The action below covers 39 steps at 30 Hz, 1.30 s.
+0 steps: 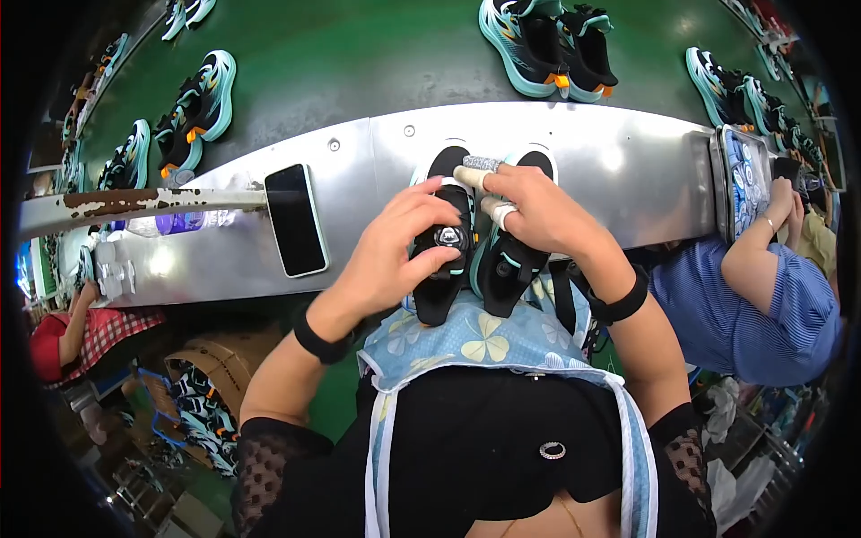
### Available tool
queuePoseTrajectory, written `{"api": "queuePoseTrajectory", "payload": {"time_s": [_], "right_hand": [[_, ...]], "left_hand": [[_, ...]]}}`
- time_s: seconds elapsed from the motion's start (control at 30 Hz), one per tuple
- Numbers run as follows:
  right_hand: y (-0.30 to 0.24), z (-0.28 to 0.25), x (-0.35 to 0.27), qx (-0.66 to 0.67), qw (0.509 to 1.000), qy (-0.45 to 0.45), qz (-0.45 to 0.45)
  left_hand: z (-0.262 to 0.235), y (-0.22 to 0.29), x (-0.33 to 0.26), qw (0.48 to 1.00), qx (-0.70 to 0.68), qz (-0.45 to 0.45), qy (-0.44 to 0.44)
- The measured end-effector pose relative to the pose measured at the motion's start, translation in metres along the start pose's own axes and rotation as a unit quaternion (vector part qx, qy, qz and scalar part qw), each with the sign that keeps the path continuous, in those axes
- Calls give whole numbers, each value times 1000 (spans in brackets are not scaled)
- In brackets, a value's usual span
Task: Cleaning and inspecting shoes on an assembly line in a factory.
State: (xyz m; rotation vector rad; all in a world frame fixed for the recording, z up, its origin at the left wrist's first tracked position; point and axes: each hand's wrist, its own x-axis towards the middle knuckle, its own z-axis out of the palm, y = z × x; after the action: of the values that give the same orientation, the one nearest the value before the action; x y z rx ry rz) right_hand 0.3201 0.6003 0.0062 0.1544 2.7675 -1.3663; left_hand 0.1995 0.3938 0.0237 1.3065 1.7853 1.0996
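Observation:
Two black shoes with light teal edging sit side by side before me, the left shoe (434, 298) and the right shoe (504, 285). My left hand (387, 235) curls over the left shoe, thumb and fingers on either side of a round black-and-silver piece (451, 237) on its upper. From the far side, my right hand (538, 204) reaches across the right shoe. Its taped and covered fingertips press at a white strip (455, 182) on the left shoe. What lies beneath these fingertips is hidden.
A phone (297, 221) lies on the metal table edge (628, 161), near a chipped white bar (143, 204). Finished-looking shoes (543, 54) stand on the green surface beyond. At right are a metal tray (725, 179) and a co-worker in blue stripes (744, 305); another person's red sleeve (56, 350) shows left.

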Motion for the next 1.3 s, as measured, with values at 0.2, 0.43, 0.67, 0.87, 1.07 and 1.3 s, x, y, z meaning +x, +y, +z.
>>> {"api": "queuePoseTrajectory", "payload": {"time_s": [0.2, 0.43, 0.67, 0.87, 1.07, 1.3], "right_hand": [[2, -12, -1, 3, 1000, -15, 0], [48, -29, -65, 137, 956, 216, 141], [36, -8, -85, 173, 955, 120, 210], [51, 3, -94, 233, 939, 126, 218], [68, -27, -104, 203, 953, 143, 173], [81, 3, -108, 151, 965, 150, 153]], "left_hand": [[-17, -9, 27, 981, -83, 49, -170], [20, 56, -35, 968, 240, 71, -19], [71, 63, -13, 924, 373, 41, -68], [84, 37, -2, 959, 282, 37, -22], [-51, 18, 50, 925, -200, -271, 174], [-167, -137, 128, 867, 457, -64, 188]]}}
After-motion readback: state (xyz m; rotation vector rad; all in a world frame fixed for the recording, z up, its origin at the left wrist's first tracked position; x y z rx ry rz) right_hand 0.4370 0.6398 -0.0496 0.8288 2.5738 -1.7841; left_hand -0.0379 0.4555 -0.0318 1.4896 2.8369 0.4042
